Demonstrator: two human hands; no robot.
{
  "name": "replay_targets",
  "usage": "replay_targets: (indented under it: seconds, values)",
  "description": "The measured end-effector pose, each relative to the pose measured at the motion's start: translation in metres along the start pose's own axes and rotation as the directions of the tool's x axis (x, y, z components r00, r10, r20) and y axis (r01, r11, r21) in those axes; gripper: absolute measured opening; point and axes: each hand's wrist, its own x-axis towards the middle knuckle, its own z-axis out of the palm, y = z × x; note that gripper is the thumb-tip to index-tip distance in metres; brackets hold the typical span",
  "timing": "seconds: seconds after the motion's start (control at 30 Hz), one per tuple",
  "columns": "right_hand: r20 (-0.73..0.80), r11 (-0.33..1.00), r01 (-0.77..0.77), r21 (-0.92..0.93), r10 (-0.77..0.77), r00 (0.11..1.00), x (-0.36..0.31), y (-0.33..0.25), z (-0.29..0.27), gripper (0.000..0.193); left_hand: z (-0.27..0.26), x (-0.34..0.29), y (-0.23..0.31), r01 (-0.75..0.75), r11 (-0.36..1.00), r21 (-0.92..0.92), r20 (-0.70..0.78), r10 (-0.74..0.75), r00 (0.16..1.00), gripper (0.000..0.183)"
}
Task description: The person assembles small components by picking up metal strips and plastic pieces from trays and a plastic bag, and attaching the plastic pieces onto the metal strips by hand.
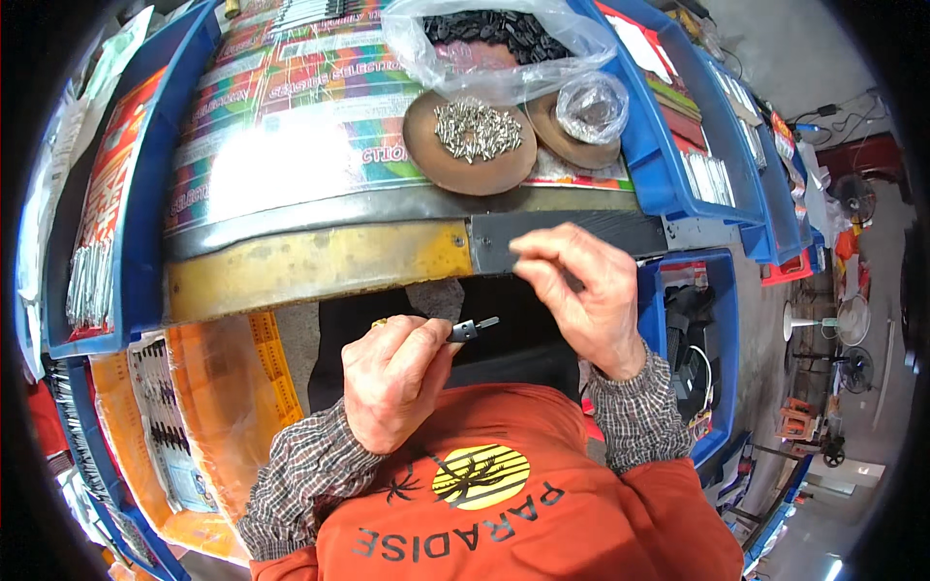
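My left hand (397,373) is closed round a small metal piece (475,328) with a dark, holed end and a flat silver tongue, which points toward the right. Most of that piece is hidden in the fingers. My right hand (586,295) is raised a little apart from it, just in front of the bench edge (572,242). Its thumb and forefinger are pinched together, and anything between them is too small to make out. Beyond the hands, a brown round dish (421,145) holds a heap of small silver screw-like pieces (475,131).
A clear plastic bag (412,44) of black parts lies behind the dish. Beside it, another brown dish (552,136) carries a crumpled clear bag (593,108). Blue trays (179,97) flank the bench. An orange-lined container (208,387) stands lower left, a blue bin (722,320) lower right.
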Motion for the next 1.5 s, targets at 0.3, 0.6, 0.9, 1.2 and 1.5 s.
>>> replay_targets:
  seconds: [0.3, 0.6, 0.9, 1.2, 1.5]
  values:
    - [0.012, 0.902, 0.179, -0.393, -0.190, 0.982, 0.047, 0.029, 0.012, 0.038, -0.016, 0.008, -0.008, 0.041, 0.998, 0.051, -0.031, -0.039, 0.999, 0.021]
    - [0.070, 0.878, 0.178, -0.444, -0.164, 0.984, 0.051, 0.032, 0.017, 0.046, -0.017, 0.007, -0.013, 0.067, 0.996, 0.051, -0.055, -0.064, 0.996, 0.020]
    - [0.019, 0.927, 0.185, -0.325, -0.189, 0.982, 0.048, 0.036, 0.020, 0.032, -0.016, 0.006, -0.012, 0.079, 0.995, 0.057, -0.042, -0.076, 0.996, 0.020]
    - [-0.038, 0.986, 0.125, -0.114, -0.130, 0.991, 0.049, 0.039, 0.016, 0.010, -0.018, 0.007, -0.008, 0.050, 0.998, 0.034, -0.022, -0.049, 0.999, 0.024]
    - [0.043, 0.989, 0.133, 0.070, -0.136, 0.990, 0.021, 0.008, 0.015, 0.008, -0.022, 0.005, -0.002, 0.098, 0.995, 0.024, 0.016, -0.098, 0.995, 0.022]
